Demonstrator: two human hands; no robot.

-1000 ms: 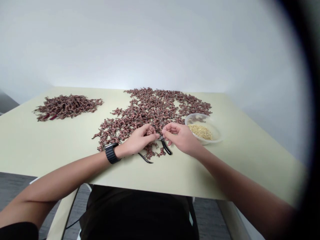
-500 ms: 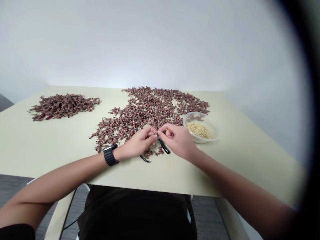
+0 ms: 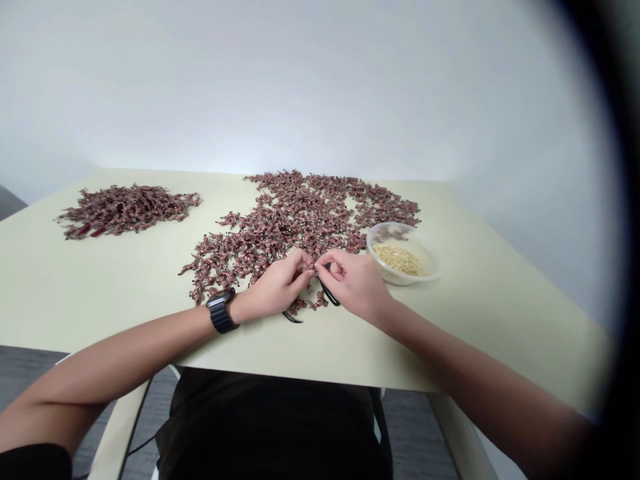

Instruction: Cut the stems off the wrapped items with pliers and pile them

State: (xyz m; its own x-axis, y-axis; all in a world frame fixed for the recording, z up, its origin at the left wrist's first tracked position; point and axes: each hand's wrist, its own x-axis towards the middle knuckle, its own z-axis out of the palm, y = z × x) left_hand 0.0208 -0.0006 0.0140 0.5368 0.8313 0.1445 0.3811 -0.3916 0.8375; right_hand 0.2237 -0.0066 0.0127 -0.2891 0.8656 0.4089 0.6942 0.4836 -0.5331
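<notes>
My left hand is closed in a pinch on a small reddish-brown piece, mostly covered by the fingers. Its fingertips meet those of my right hand, also pinched at the same spot; whatever sits between the right fingers is too small to make out. A black curved handle shows under the right hand, and a second thin black curved handle lies below the left wrist; hands hide what lies between them. Just beyond spreads a big pile of small reddish-brown pieces.
A clear plastic bowl with many tiny gold-coloured bits stands right of my right hand. Another heap of reddish-brown pieces lies at the far left of the pale table. A white wall rises behind.
Both hands stay pinched together in the same place, with only a very slight shift of the fingers. The whole view has moved a little; the piles and bowl are unchanged.
</notes>
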